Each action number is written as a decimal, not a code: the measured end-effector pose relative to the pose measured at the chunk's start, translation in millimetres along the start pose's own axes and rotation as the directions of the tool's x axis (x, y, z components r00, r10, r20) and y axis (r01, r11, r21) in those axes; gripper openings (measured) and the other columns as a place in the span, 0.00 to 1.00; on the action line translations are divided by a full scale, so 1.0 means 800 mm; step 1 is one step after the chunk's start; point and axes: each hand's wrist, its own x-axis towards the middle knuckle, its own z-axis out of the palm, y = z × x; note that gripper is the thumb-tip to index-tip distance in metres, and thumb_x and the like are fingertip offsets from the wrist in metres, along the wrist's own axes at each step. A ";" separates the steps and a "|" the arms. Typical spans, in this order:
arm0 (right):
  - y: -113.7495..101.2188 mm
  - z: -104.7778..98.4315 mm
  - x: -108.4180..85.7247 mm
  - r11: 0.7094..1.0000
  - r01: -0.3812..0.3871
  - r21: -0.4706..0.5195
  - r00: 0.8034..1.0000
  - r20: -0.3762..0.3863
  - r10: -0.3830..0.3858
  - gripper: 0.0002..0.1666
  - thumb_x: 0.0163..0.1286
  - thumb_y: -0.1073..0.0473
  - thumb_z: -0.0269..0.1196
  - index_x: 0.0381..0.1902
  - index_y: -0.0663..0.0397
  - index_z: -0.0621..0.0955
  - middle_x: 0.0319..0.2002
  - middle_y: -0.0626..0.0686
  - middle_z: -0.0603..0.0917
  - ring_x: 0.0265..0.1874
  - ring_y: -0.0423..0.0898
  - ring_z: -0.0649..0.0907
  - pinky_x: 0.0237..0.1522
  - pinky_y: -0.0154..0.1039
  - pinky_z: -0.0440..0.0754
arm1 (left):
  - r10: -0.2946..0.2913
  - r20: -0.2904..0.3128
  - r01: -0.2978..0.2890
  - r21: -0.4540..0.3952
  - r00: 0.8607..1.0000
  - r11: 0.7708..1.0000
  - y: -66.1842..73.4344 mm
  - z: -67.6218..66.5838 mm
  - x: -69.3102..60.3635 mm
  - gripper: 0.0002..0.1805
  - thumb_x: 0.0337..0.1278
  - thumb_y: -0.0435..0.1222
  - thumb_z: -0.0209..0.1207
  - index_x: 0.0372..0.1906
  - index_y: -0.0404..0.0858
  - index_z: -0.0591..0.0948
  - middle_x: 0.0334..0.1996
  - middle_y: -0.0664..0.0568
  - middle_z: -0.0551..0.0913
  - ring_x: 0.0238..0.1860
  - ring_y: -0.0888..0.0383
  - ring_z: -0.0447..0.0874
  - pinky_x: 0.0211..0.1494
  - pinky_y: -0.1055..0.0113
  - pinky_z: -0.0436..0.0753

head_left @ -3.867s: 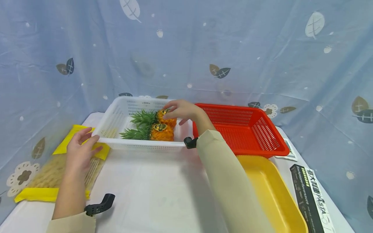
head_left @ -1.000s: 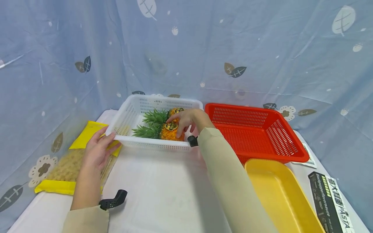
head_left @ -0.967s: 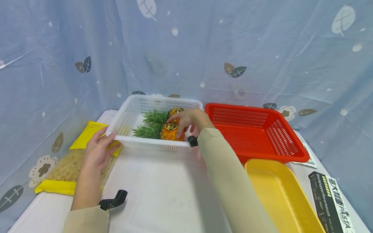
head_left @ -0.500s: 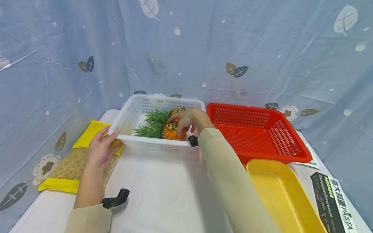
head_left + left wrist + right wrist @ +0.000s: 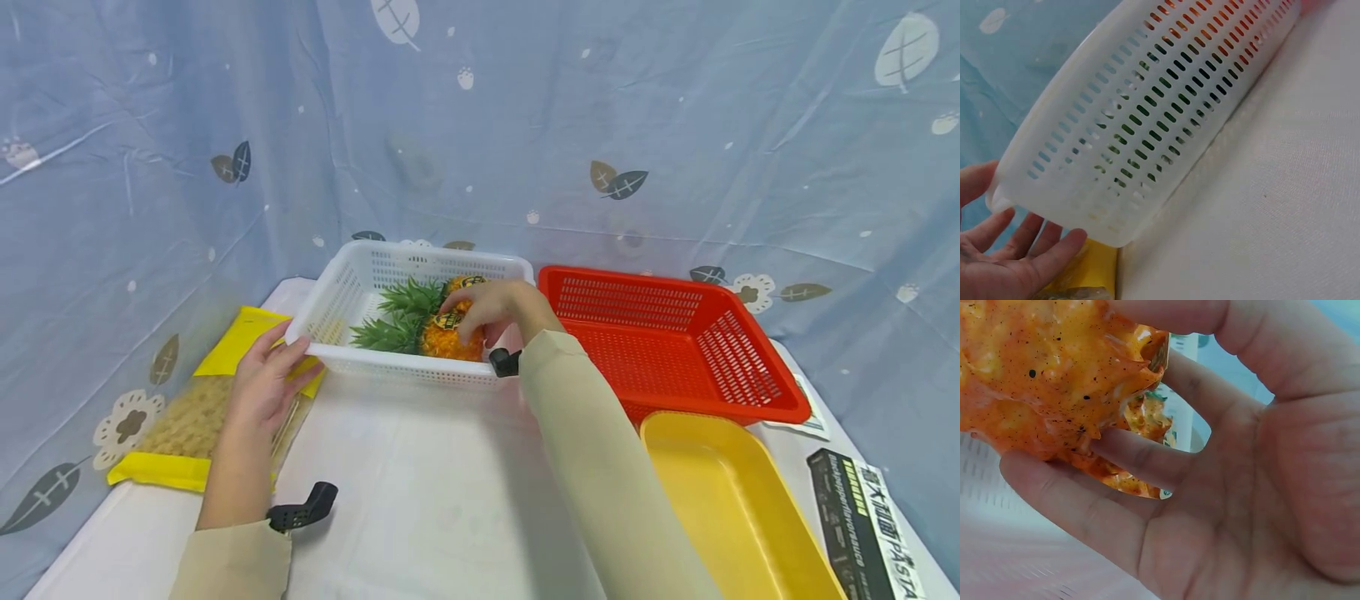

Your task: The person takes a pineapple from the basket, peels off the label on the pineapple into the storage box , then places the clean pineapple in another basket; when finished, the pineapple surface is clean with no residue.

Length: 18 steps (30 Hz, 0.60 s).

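Two orange toy-like pineapples with green leaf crowns lie side by side in a white slotted basket (image 5: pixel 420 361). The front pineapple (image 5: pixel 450 340) is in the grip of my right hand (image 5: pixel 491 307), its fingers and thumb curled round the fruit's body. From the right wrist view, the thumb lies on one side of the orange pineapple (image 5: pixel 1041 375) and several fingers on the other. The rear pineapple (image 5: pixel 465 283) is partly hidden by that hand. My left hand (image 5: pixel 264 379) holds the basket's near left corner, thumb at the rim and fingers against the end wall (image 5: pixel 1085 206).
A red basket (image 5: pixel 675 408) stands close to the white one, on its right. In front of it sits a yellow tray (image 5: pixel 720 467). A black-and-white pasta box (image 5: pixel 862 525) lies at far right. Under my left forearm is a yellow bag of pasta (image 5: pixel 180 417).
My right hand has come down from above the pineapples and taken hold of the front one. The left hand has settled on the basket corner. The head view has shifted slightly left.
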 end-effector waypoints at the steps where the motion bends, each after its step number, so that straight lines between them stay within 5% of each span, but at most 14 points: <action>1: 0.001 0.000 0.001 1.000 0.001 0.008 1.000 0.001 -0.001 0.43 0.64 0.66 0.65 0.75 0.39 0.68 0.47 0.56 0.73 0.28 0.50 0.70 0.45 0.46 0.82 | -0.001 -0.002 0.001 0.001 1.000 1.000 0.000 0.000 0.000 0.42 0.68 0.42 0.66 0.81 0.46 0.60 0.59 0.59 0.72 0.52 0.65 0.82 0.55 0.65 0.84; 10: 0.006 -0.003 0.004 0.993 0.038 0.115 0.999 -0.026 -0.035 0.43 0.60 0.69 0.66 0.73 0.44 0.68 0.63 0.58 0.72 0.36 0.54 0.83 0.64 0.59 0.80 | -0.008 -0.016 0.008 0.004 1.000 1.000 0.000 0.003 0.000 0.42 0.67 0.42 0.66 0.81 0.47 0.60 0.59 0.60 0.73 0.52 0.64 0.81 0.57 0.64 0.82; 18: -0.001 -0.006 0.002 0.989 0.077 0.129 0.997 -0.037 -0.072 0.43 0.58 0.69 0.66 0.71 0.46 0.67 0.64 0.59 0.71 0.39 0.51 0.83 0.66 0.60 0.79 | -0.002 -0.028 0.003 0.035 1.000 0.999 0.000 0.002 -0.001 0.42 0.67 0.44 0.67 0.81 0.48 0.62 0.60 0.60 0.72 0.55 0.62 0.80 0.59 0.62 0.78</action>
